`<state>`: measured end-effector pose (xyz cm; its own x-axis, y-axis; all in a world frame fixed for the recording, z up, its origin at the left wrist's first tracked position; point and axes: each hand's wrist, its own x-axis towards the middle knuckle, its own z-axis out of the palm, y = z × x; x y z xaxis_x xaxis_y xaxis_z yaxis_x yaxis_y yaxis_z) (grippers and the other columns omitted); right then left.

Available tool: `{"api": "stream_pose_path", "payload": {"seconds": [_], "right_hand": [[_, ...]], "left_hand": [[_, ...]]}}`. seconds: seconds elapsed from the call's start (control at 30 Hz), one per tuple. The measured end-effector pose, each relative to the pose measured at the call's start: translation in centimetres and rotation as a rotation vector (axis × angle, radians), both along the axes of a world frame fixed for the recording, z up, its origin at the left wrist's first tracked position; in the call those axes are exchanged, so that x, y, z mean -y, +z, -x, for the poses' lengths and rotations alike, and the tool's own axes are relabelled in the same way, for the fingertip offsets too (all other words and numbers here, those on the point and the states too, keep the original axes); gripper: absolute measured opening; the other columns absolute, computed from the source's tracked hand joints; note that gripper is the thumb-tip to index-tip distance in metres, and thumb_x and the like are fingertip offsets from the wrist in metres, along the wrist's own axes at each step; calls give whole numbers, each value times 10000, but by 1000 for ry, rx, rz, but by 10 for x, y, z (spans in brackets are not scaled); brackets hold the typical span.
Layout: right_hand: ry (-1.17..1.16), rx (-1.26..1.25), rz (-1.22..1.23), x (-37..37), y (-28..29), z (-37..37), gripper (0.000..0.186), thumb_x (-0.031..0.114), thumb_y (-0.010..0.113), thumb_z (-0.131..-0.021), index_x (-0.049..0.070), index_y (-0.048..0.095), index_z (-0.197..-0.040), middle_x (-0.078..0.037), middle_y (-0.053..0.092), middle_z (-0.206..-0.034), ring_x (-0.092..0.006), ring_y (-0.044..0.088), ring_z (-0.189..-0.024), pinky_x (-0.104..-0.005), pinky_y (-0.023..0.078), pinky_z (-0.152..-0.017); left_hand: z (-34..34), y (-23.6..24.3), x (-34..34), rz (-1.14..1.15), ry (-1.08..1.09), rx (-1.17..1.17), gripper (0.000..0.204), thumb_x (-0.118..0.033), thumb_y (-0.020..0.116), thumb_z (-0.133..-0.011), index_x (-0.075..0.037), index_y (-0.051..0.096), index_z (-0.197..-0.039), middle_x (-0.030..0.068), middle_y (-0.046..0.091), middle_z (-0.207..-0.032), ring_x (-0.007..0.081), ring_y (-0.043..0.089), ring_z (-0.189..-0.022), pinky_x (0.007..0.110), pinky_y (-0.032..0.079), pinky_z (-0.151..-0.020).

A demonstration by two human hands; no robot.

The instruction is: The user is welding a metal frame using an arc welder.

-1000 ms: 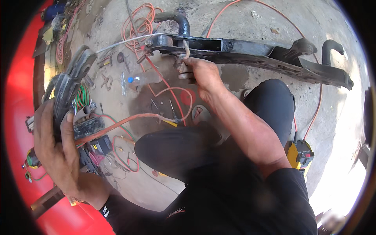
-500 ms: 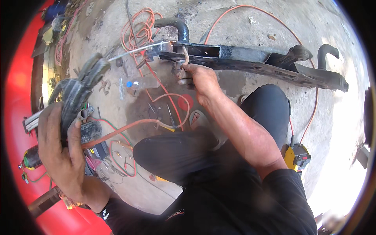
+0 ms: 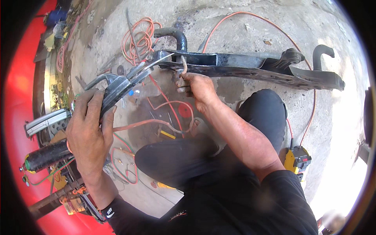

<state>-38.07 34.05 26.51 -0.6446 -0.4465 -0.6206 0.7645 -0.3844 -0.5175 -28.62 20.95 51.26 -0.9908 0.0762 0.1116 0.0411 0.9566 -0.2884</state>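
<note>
My left hand (image 3: 89, 131) is closed around a dark, worn welding electrode holder (image 3: 119, 89). From its jaws a thin pale welding rod (image 3: 161, 59) reaches to the left end of a long black steel beam (image 3: 250, 73); whether its tip touches cannot be made out. My right hand (image 3: 201, 89) pinches the lower end of a bent, tan metal rod (image 3: 184, 64), which stands against the near side of the beam by that same end. A dark curved pipe (image 3: 180, 38) rises just behind the spot, and a second curved pipe (image 3: 319, 55) is at the beam's right end.
Coiled orange hose (image 3: 143, 33) lies beyond the beam's left end. An orange cable (image 3: 152, 126) runs from the holder across the floor. A clear bottle (image 3: 147, 90) is under the holder. A black gas cylinder (image 3: 49, 156) stands left; a yellow-black machine (image 3: 297, 159) sits right.
My left hand and the electrode holder have moved right and tilted lower. The small orange glow at the rod's tip is gone. My right hand keeps its grip on the bent rod.
</note>
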Motion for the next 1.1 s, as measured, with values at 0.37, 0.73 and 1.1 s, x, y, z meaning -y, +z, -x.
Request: {"api": "stream_pose_path", "payload": {"seconds": [0.37, 0.73, 1.1], "right_hand": [[-33, 33, -3, -5, 10, 0, 172, 183, 568, -962, 63, 688, -989, -49, 704, -811, -154, 638, -664, -307, 410, -627], [-4, -5, -4, 0, -4, 1, 197, 196, 553, -970, 64, 697, -994, -45, 711, -818, -146, 637, -668, -300, 427, -644], [0, 3, 14, 0, -5, 1, 199, 204, 550, -977, 71, 697, -993, -40, 708, -820, -139, 636, -669, -306, 428, -635]], "left_hand": [[-1, -5, 5, 28, -8, 1, 351, -100, 691, -856, -18, 619, -1190, 152, 615, -1197, 365, 642, -1039, 416, 522, -840], [-1, -9, 6, 16, 14, 0, 366, -107, 694, -857, -21, 624, -1206, 162, 617, -1218, 370, 638, -1061, 417, 519, -866], [5, -8, 1, 7, 9, 15, 357, -109, 687, -868, -21, 621, -1208, 162, 619, -1215, 365, 637, -1066, 413, 519, -872]]}}
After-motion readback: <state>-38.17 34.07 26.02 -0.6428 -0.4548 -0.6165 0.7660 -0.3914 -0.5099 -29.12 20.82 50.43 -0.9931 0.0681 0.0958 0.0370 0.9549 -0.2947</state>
